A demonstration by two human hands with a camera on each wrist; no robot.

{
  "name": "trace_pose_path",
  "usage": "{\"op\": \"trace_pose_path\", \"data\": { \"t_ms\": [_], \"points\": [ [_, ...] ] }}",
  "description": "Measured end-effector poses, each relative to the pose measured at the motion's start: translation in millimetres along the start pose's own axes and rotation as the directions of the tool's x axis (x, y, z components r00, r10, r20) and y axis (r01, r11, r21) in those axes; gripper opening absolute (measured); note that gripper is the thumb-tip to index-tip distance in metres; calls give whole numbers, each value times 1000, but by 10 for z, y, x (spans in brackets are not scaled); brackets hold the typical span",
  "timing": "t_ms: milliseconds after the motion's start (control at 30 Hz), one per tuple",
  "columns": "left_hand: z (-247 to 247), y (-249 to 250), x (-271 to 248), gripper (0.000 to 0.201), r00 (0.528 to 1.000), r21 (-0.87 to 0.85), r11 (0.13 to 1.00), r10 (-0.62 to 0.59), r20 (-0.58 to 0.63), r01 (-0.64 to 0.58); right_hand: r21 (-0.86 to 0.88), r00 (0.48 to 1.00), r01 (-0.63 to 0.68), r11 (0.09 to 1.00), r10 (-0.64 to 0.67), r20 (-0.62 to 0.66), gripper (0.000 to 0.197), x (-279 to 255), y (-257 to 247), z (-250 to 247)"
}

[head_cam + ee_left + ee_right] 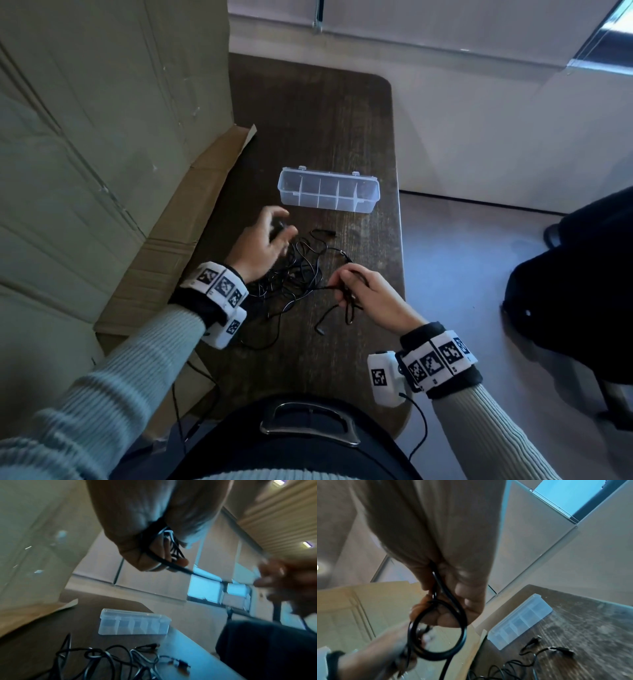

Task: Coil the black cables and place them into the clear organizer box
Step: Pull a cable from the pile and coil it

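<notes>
A tangle of thin black cables [301, 270] lies on the dark wooden table [308, 120], between my hands. My left hand [279, 228] is raised over the tangle's left side, and its fingers curl round several black cable strands [164, 547]. One strand runs taut from it toward my right hand [346, 286]. The right hand pinches a small coil of black cable [436, 628] near the table's right edge, with a plug end [321, 331] hanging below. The clear organizer box [329, 190] stands open behind the cables, and its divided compartments look empty.
A large cardboard box [85, 154] with an open flap [191, 219] crowds the table's left side. Right of the table is bare floor, with a dark bag or chair [575, 291] on it. The table's right edge runs close to my right hand.
</notes>
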State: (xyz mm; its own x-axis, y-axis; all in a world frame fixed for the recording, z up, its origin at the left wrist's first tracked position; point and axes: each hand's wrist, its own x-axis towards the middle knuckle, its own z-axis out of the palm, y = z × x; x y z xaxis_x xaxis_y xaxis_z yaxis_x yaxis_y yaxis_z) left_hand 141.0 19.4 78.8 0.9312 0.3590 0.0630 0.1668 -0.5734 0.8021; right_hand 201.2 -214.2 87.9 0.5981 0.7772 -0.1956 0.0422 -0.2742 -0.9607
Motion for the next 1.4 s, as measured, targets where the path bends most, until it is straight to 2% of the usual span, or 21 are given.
{"op": "trace_pose_path", "data": {
  "t_ms": [33,100,167,233,300,367,433,533,600,633,700,767,900,933,967,1033,1133,1200,1267,1333,1400],
  "points": [
    [24,-10,-39,53,993,95,995,30,111,-41,44,999,25,999,-24,-23,25,-7,-55,0],
    [54,4,-100,69,951,135,988,28,307,-72,138,994,70,988,-58,-90,25,-6,-145,-21],
    [79,18,-126,66,883,86,995,2,470,-48,211,986,88,973,-55,-159,24,26,-189,-61],
    [110,54,-153,61,815,22,999,18,580,-38,246,976,71,967,-17,-215,25,77,-175,-101],
    [125,88,-166,63,791,-69,998,45,610,-4,266,966,54,962,17,-257,25,128,-119,-125],
    [109,141,-161,57,805,-208,974,54,591,87,339,961,61,939,37,-274,25,176,-37,-142],
    [97,190,-153,42,826,-391,902,73,559,185,435,947,83,896,65,-314,27,218,53,-160],
    [29,254,-150,42,914,-662,708,57,401,247,490,886,47,871,190,-423,30,269,201,-211],
    [-35,265,-100,39,962,-796,556,-29,270,240,401,842,-68,913,268,-468,30,285,327,-257],
    [-60,261,-69,36,974,-839,498,-54,222,218,321,839,-139,937,283,-464,30,293,393,-273],
    [-96,286,-42,34,985,-884,435,-57,165,173,139,873,-254,957,289,-392,28,294,495,-251],
    [-77,315,-32,37,987,-913,374,-75,144,162,44,904,-311,949,310,-293,25,285,536,-170],
    [-36,425,8,40,982,-974,190,-165,92,123,86,928,-352,932,360,-98,24,214,464,-18],
    [-40,448,30,39,974,-978,169,-209,83,119,88,932,-356,930,361,-42,25,180,436,4],
    [-45,464,52,37,961,-976,176,-268,74,124,56,936,-351,935,352,4,26,147,415,18],
    [-67,468,83,35,925,-953,262,-376,46,153,-53,949,-304,951,307,71,27,79,361,33],
    [-106,372,117,32,915,-808,546,-402,-21,222,-169,971,-190,967,211,116,26,-7,217,-14],
    [-99,259,118,40,949,-609,762,-310,-49,218,-171,979,-109,979,136,152,24,-53,72,-66],
    [-64,174,97,59,988,-338,930,-157,-6,146,-143,983,-35,989,60,175,22,-78,-92,-97],
    [-3,99,67,80,994,-28,999,-41,100,44,-127,988,27,992,-7,153,22,-71,-242,-106],
    [63,55,34,100,974,151,989,-26,225,-8,-86,994,78,993,-71,83,22,-31,-347,-105]
  ]
}}
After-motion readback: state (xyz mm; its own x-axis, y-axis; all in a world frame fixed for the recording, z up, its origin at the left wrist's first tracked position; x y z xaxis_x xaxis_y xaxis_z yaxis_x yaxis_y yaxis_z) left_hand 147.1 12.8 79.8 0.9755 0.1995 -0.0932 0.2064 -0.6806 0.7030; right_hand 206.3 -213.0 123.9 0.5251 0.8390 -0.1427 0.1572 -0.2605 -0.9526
